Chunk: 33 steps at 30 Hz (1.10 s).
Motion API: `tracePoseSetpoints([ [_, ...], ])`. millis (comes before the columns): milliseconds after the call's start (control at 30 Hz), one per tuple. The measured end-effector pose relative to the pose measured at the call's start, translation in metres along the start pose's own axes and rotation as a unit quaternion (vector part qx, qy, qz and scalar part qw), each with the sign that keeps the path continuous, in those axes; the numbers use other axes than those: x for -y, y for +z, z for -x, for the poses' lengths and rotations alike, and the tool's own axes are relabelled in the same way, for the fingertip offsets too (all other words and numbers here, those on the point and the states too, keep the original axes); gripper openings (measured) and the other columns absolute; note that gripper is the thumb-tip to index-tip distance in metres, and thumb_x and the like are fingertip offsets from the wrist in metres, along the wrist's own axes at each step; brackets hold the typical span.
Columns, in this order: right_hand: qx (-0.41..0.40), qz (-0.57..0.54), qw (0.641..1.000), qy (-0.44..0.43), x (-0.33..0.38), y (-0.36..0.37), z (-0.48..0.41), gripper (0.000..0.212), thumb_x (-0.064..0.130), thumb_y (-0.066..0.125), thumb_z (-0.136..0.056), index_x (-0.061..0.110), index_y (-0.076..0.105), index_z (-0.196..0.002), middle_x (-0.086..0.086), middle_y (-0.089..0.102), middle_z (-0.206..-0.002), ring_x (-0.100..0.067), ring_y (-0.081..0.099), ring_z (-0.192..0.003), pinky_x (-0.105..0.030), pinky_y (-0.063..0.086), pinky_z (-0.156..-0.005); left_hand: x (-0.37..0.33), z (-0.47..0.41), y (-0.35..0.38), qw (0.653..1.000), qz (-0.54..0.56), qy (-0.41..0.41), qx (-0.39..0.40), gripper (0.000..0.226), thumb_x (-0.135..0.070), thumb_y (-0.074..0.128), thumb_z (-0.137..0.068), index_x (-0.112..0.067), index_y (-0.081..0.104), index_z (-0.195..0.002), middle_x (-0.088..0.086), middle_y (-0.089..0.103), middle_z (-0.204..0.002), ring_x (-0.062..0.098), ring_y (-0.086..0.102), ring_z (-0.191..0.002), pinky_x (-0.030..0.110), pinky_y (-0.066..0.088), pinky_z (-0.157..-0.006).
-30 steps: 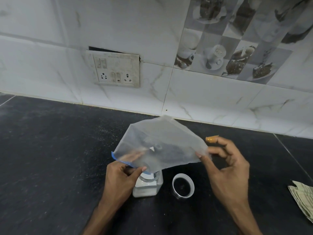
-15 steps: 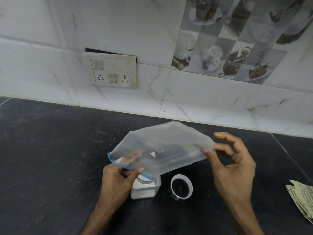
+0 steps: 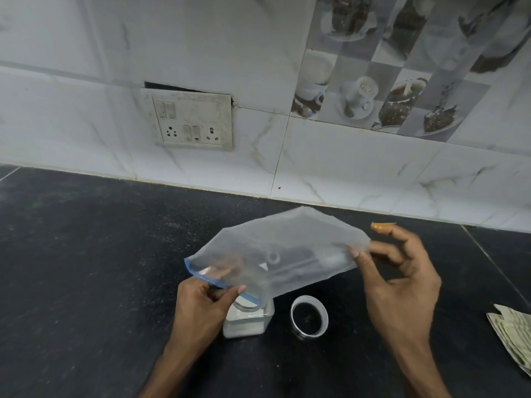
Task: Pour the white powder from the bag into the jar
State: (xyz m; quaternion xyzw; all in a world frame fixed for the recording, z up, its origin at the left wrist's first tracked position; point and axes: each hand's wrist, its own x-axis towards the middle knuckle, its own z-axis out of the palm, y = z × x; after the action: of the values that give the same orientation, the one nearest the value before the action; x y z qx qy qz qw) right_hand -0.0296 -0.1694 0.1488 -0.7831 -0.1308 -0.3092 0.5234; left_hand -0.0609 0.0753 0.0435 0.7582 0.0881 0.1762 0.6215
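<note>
The left hand (image 3: 201,308) pinches the bag (image 3: 287,242) mouth directly above the jar (image 3: 247,326); the right hand (image 3: 402,285) pinches its far end, slightly higher.

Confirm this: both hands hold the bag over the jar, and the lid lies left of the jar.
Not quite: the head view shows the lid right of the jar. The left hand and right hand do hold the bag over it.

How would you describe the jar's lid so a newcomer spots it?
On the black countertop, look just right of the square jar under the bag. The lid is the round white ring with a dark centre, lying flat; unlike the jar, it holds no powder.
</note>
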Motion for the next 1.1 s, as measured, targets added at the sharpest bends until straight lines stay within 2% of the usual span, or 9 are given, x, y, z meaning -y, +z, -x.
tracePoseSetpoints([
  [133, 0.011, 0.005, 1.0, 0.001, -0.002, 0.001, 0.001, 0.042, 0.007, 0.079, -0.08, 0.024, 0.063, -0.114, 0.024, 0.074, -0.096, 0.0, 0.072, -0.088, -0.01, 0.051, -0.081, 0.003, 0.0, 0.001, 1.0, 0.006, 0.002, -0.002, 0.021, -0.003, 0.086, -0.073, 0.007, 0.068, -0.068, 0.004, 0.056, -0.067, 0.016, 0.05, -0.065, 0.04, 0.048, -0.062],
  [333, -0.019, -0.049, 0.997, 0.057, -0.009, -0.006, 0.001, 0.036, 0.017, 0.076, -0.079, 0.028, 0.064, -0.111, 0.012, 0.077, -0.088, -0.004, 0.073, -0.084, -0.011, 0.052, -0.079, -0.011, -0.001, 0.002, 0.998, 0.011, 0.052, -0.037, 0.014, -0.002, 0.086, -0.072, -0.004, 0.072, -0.068, 0.011, 0.07, -0.061, 0.019, 0.061, -0.058, 0.051, 0.057, -0.058],
  [433, -0.046, -0.072, 0.992, 0.095, -0.021, -0.011, 0.008, 0.036, 0.012, 0.077, -0.081, 0.034, 0.065, -0.107, 0.011, 0.078, -0.089, -0.003, 0.073, -0.087, -0.01, 0.053, -0.079, -0.022, -0.007, 0.003, 0.993, 0.014, 0.108, -0.045, 0.008, -0.017, 0.082, -0.076, -0.014, 0.076, -0.072, 0.015, 0.073, -0.073, 0.033, 0.069, -0.062, 0.05, 0.056, -0.059],
  [500, -0.059, -0.091, 0.986, 0.128, -0.031, -0.011, 0.013, 0.036, 0.01, 0.077, -0.081, 0.036, 0.066, -0.104, 0.008, 0.079, -0.09, -0.004, 0.074, -0.087, -0.011, 0.054, -0.079, -0.027, -0.012, 0.004, 0.99, 0.01, 0.128, -0.049, 0.02, -0.028, 0.081, -0.082, -0.01, 0.076, -0.073, 0.012, 0.074, -0.078, 0.034, 0.069, -0.07, 0.05, 0.057, -0.062],
  [633, -0.048, -0.105, 0.978, 0.176, -0.046, -0.007, 0.027, 0.036, 0.016, 0.078, -0.077, 0.043, 0.069, -0.099, 0.006, 0.078, -0.087, 0.0, 0.072, -0.079, -0.009, 0.053, -0.075, -0.045, -0.025, 0.008, 0.986, 0.04, 0.155, -0.04, 0.01, -0.024, 0.08, -0.083, -0.031, 0.08, -0.09, -0.015, 0.077, -0.096, 0.011, 0.073, -0.089, 0.026, 0.059, -0.076],
  [800, 0.034, -0.09, 0.966, 0.238, -0.063, -0.009, 0.038, 0.05, 0.004, 0.083, -0.075, 0.038, 0.064, -0.106, -0.001, 0.078, -0.093, -0.018, 0.074, -0.089, -0.017, 0.057, -0.076, -0.077, -0.052, 0.009, 0.973, 0.039, 0.226, -0.01, 0.021, -0.014, 0.08, -0.08, -0.022, 0.077, -0.1, -0.011, 0.078, -0.095, 0.005, 0.073, -0.091, 0.02, 0.057, -0.082],
  [900, 0.042, -0.071, 0.964, 0.252, -0.055, -0.014, 0.035, 0.072, 0.023, 0.09, -0.06, 0.042, 0.055, -0.12, 0.012, 0.073, -0.112, -0.007, 0.069, -0.104, -0.026, 0.057, -0.082, -0.104, -0.07, 0.001, 0.955, -0.035, 0.294, 0.024, 0.037, 0.008, 0.077, -0.078, -0.022, 0.076, -0.098, -0.013, 0.075, -0.097, 0.0, 0.071, -0.092, 0.019, 0.054, -0.088],
  [1000, 0.029, -0.027, 0.981, 0.19, -0.043, -0.022, 0.025, 0.086, 0.044, 0.087, -0.053, 0.048, 0.049, -0.13, 0.024, 0.062, -0.13, 0.004, 0.058, -0.12, -0.024, 0.054, -0.088, -0.13, -0.082, -0.007, 0.926, -0.107, 0.355, 0.079, 0.036, 0.01, 0.076, -0.078, -0.02, 0.078, -0.099, -0.016, 0.073, -0.096, -0.002, 0.07, -0.093, 0.015, 0.052, -0.09],
  [1100, 0.069, 0.015, 0.989, 0.131, -0.028, -0.021, 0.013, 0.083, 0.052, 0.083, -0.058, 0.042, 0.052, -0.135, 0.028, 0.055, -0.139, 0.005, 0.051, -0.128, -0.019, 0.048, -0.095, -0.15, -0.089, -0.009, 0.905, -0.15, 0.38, 0.119, 0.029, 0.006, 0.077, -0.079, -0.017, 0.08, -0.097, -0.01, 0.076, -0.095, 0.001, 0.071, -0.091, 0.025, 0.057, -0.089],
])
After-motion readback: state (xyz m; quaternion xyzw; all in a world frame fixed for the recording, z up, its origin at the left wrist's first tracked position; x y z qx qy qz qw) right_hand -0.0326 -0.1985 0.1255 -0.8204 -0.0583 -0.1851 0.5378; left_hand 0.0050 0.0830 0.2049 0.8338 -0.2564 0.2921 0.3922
